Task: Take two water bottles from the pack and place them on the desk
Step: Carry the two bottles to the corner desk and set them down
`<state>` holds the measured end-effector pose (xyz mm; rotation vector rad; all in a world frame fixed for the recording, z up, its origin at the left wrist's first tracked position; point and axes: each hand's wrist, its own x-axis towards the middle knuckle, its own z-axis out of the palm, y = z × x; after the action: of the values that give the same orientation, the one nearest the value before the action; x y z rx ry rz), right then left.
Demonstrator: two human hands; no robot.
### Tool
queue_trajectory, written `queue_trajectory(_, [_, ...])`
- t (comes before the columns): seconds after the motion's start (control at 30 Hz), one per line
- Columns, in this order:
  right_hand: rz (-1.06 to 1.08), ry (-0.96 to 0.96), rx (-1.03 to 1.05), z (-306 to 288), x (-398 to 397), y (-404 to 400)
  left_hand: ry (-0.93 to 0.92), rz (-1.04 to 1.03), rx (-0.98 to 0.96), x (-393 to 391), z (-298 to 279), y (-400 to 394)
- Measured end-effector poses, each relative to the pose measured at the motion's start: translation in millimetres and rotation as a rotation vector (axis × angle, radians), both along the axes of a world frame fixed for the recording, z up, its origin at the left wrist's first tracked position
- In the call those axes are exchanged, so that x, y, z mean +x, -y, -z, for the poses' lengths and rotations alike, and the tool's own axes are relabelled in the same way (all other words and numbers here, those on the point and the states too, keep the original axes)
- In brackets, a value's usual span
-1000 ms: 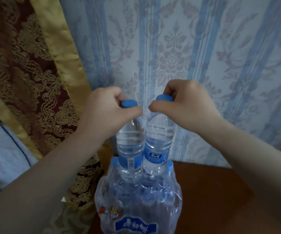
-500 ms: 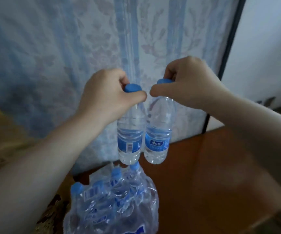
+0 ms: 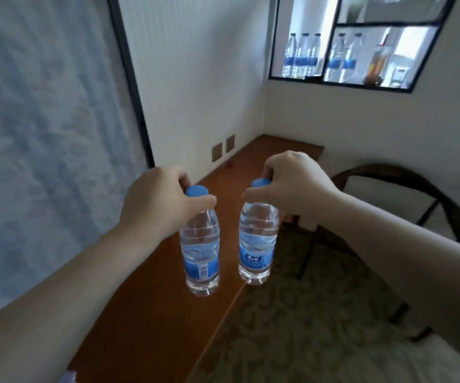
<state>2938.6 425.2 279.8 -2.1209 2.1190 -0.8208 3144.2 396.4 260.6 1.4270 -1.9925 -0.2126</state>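
Blue-capped bottles (image 3: 201, 250) hang from both hands' (image 3: 162, 200) pinching fingers, seemingly above desk (image 3: 151, 308).

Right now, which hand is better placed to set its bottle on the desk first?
Left. The left hand holds its water bottle over the wooden desk; the right hand's bottle hangs at the desk's edge.

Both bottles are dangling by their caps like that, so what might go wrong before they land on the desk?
Each clear plastic water bottle hangs from fingers pinching only its blue cap, so one may slip. The right bottle seems to hang near the brown wooden desk's front edge and might miss it.
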Motion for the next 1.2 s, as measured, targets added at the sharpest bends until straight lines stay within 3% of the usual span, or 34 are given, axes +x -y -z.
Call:
queue_trajectory(0.4, [0.159, -0.070, 0.089, 14, -262, -11, -0.030, 0.152, 0.039, -265, 29, 28])
queue_trajectory(0.83, [0.242, 0.019, 0.085, 39, -394, 96, 0.098, 0.275, -0.017, -409, 34, 162])
queue_trajectory(1.2, [0.163, -0.014, 0.089, 33, -500, 200, 0.078, 0.186, 0.051, -517, 33, 260])
